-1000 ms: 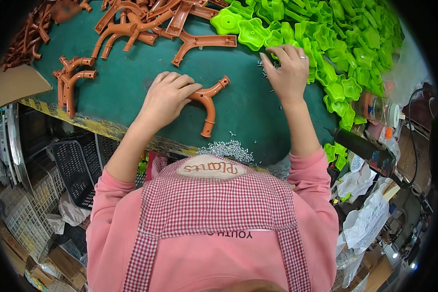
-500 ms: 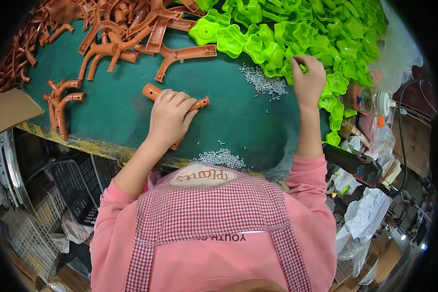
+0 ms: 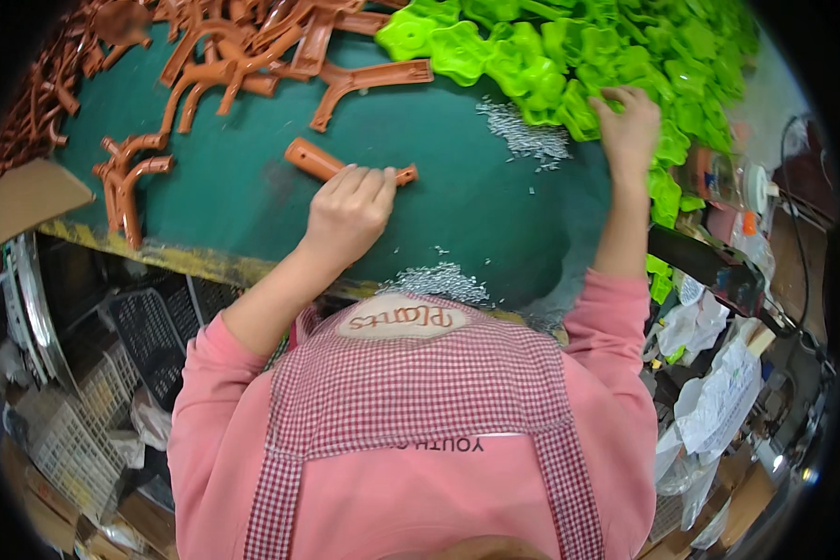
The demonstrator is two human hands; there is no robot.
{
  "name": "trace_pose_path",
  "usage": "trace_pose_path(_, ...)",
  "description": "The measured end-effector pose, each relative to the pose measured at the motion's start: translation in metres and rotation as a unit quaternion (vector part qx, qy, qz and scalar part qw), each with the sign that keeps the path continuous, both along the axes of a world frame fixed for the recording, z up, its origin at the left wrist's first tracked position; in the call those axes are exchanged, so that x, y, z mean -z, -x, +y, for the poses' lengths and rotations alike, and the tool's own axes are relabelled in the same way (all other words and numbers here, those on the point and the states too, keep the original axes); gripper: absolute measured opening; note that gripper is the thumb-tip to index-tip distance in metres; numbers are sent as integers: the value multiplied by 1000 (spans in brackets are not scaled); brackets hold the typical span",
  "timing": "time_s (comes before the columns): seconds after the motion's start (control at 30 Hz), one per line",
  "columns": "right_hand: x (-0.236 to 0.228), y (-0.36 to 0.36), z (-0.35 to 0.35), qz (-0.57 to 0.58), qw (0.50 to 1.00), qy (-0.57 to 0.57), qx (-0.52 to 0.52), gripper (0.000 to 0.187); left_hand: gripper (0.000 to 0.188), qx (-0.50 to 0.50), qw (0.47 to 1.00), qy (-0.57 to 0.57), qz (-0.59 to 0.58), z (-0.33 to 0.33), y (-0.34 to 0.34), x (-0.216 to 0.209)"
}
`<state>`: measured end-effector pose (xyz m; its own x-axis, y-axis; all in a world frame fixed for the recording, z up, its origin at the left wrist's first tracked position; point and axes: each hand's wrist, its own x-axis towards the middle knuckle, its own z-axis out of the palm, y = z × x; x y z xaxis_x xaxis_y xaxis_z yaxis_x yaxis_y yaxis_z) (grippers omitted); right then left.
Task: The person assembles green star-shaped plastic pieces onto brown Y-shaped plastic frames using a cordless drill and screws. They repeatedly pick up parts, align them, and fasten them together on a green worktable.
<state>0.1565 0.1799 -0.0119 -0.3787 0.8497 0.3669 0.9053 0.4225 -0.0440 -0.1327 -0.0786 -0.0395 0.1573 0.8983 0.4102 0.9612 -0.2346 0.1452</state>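
Note:
My left hand (image 3: pixel 348 213) is closed over a brown plastic branch-shaped piece (image 3: pixel 313 160) above the green tabletop (image 3: pixel 224 191). The wide end of the piece sticks out to the left of my fingers and a narrow end to the right; its middle is covered. At the far right, my right hand (image 3: pixel 631 133) is at the edge of a heap of bright green flower-shaped plastic pieces (image 3: pixel 541 84). Its thumb and forefinger are bent but apart, and I see nothing held between them.
Small silver screws lie in a far pile (image 3: pixel 529 135) and a near pile (image 3: pixel 439 282). Brown branch pieces (image 3: pixel 252 56) are heaped at the back left, with a small cluster (image 3: pixel 131 182) nearer. A cardboard sheet (image 3: pixel 28 205) borders the left; a clear plastic jar (image 3: pixel 737 185) stands right.
The view has shifted a little. My right hand has moved right and farther over the green pieces. My left hand keeps hold of the brown piece, whose lower branch has gone out of sight.

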Motion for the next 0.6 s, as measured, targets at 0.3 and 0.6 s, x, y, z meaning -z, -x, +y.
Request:
trace_pose_path(0.3,0,67,-166,130,940,99,-300,26,13,4,994,-6,110,2,-2,2)
trace_pose_path(0.6,-4,108,-181,407,771,471,-134,25,27,45,990,-119,-56,-6,-4,-21)
